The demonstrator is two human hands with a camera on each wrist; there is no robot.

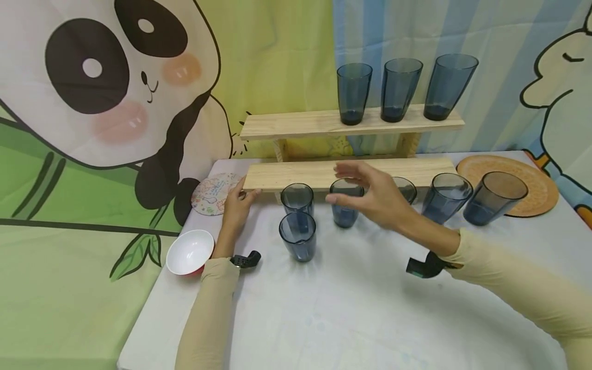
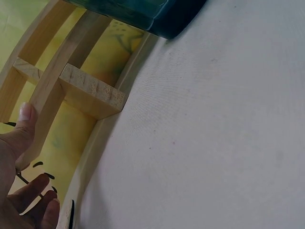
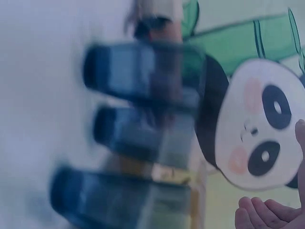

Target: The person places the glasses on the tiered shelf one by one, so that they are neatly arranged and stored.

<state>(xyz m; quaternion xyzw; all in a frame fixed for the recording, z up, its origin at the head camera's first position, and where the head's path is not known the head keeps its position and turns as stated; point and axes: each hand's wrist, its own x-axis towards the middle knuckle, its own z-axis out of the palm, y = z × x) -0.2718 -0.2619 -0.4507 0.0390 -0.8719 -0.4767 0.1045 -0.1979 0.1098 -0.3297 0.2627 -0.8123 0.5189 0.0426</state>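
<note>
My left hand [image 1: 237, 210] holds the left end of the wooden shelf's lower board [image 1: 287, 177]; in the left wrist view its thumb [image 2: 25, 119] lies against the wood. My right hand [image 1: 376, 195] is spread, thumb and fingers apart, in front of a blue tinted glass [image 1: 344, 218]. The right wrist view shows its fingers [image 3: 264, 212] clear of the blurred glasses [image 3: 119, 198]. Two glasses, one behind [image 1: 296, 192] and one in front [image 1: 298, 244], stand to the left. Another glass [image 1: 406, 186] is partly hidden behind my right hand.
Three tall glasses [image 1: 353, 95] stand on the upper board [image 1: 296, 123]. Two more glasses, one [image 1: 446, 203] beside another [image 1: 495, 200], stand at the right by a round brown mat [image 1: 541, 192]. A white bowl [image 1: 189, 252] and patterned round mat [image 1: 210, 195] lie at the left.
</note>
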